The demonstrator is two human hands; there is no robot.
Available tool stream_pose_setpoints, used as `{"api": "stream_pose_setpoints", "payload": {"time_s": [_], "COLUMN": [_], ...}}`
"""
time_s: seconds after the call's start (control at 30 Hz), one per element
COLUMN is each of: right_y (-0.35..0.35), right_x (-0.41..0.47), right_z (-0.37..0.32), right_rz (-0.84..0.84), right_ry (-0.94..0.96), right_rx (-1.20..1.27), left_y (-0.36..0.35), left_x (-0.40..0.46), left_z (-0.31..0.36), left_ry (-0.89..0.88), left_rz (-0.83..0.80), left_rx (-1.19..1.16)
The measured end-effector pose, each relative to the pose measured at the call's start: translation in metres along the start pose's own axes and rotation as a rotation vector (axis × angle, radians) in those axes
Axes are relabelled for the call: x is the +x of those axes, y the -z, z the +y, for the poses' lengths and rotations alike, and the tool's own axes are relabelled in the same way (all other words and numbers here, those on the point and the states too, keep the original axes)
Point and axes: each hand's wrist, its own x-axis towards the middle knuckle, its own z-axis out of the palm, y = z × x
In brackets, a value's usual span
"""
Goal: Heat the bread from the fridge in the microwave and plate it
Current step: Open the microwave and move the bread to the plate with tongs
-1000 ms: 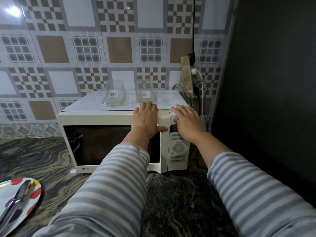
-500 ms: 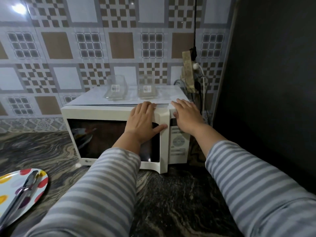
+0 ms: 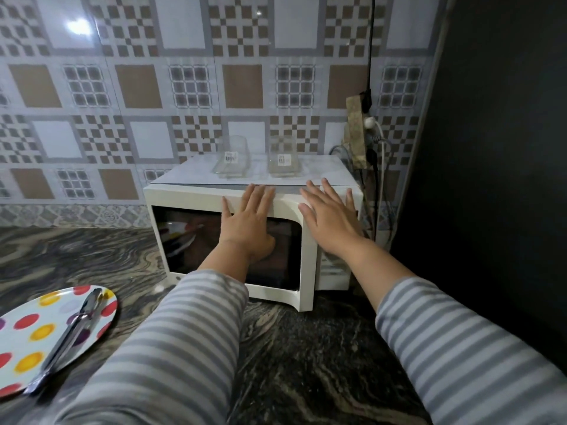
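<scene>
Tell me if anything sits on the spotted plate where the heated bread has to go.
Yes. A pair of metal tongs lies across the spotted plate on the counter, left of the microwave. Both hands, left hand and right hand, rest flat on the microwave.

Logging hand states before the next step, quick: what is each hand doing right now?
Left hand: open, straight fingers pressed flat on the microwave door, holding nothing.
Right hand: open, fingers spread on the microwave's top right corner, holding nothing.
</scene>
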Motion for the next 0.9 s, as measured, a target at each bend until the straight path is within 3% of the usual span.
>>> {"api": "stream_pose_setpoints", "payload": {"time_s": [0.17, 0.5, 0.9], "right_y": [0.001, 0.005, 0.011], "right_x": [-0.027, -0.102, -0.153], "right_z": [-0.028, -0.134, -0.283], "right_rz": [0.048, 0.175, 0.117], "right_ry": [-0.040, -0.201, -0.133], "right_rx": [0.076, -0.037, -0.202], "left_y": [0.010, 0.038, 0.098], "left_x": [-0.029, -0.111, -0.192], "left_z": [-0.010, -0.063, -0.145], "left_ry": [0.001, -0.114, -0.112], "left_rz": [-0.013, -0.047, -0.222], "left_rx": [-0.009, -0.079, -0.083]}}
